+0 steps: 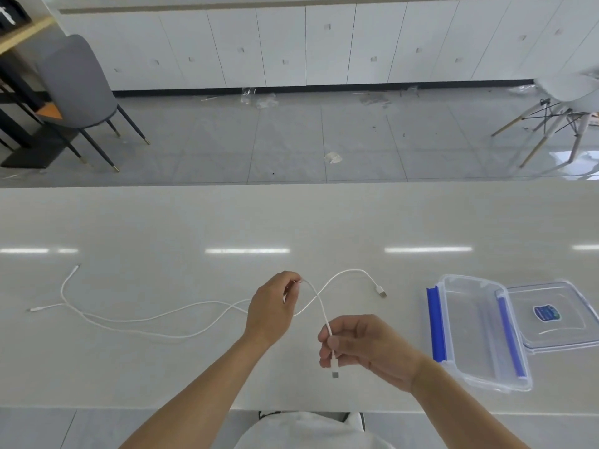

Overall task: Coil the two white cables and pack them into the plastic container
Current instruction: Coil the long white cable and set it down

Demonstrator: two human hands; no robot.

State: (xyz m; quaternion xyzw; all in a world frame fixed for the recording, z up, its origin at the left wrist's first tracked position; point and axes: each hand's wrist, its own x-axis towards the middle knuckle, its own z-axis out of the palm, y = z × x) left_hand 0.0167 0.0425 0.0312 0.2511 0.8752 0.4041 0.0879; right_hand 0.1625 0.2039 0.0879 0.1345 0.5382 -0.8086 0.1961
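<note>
Right hand (366,346) pinches held cable (319,306) just above plug, lower centre of frame; left hand (270,307) pinches same cable higher up, fingers curled. Second cable (351,272) arcs to metal plug right of centre; both trail left across table (194,222), crossing. Risk: crossed strands snag, dragging second cable while coiling. Cables thin, smooth, limp. Container (476,332) clear rigid plastic, blue clips, open, right; lid (551,314) beside it.
</note>
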